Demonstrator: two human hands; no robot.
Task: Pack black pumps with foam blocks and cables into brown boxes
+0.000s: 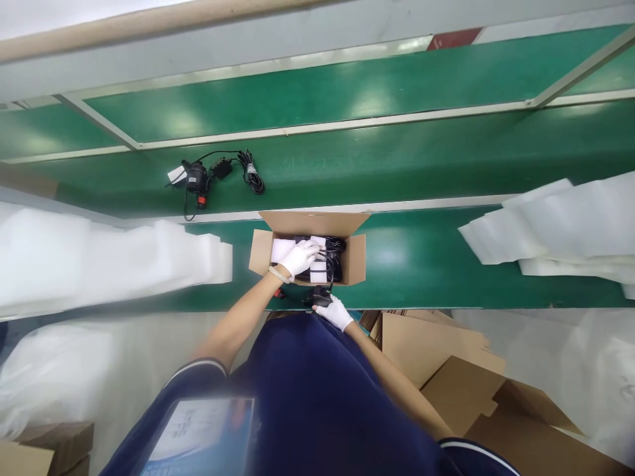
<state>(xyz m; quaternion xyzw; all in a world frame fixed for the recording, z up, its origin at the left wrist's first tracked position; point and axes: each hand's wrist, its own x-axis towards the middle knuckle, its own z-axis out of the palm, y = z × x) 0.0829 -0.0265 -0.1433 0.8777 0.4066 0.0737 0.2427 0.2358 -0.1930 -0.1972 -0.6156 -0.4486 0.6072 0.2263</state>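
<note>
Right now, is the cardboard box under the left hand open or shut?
The box is open: its side and far flaps spread outward, showing black cable and white pieces inside, beside the left hand.

Extends the left arm [247, 312] from the near left, reaching far with the left hand [300, 257] palm down (white-gloved, like its mate). Angles the right arm [394, 378] in from the near right, holding the right hand [336, 313] nearer, curled inward.

Blurred badge [201, 433], foam sheets [124, 261] cut off at left end of surface [417, 251], carton [315, 223] interior partly hidden by left hand [299, 258]
</note>
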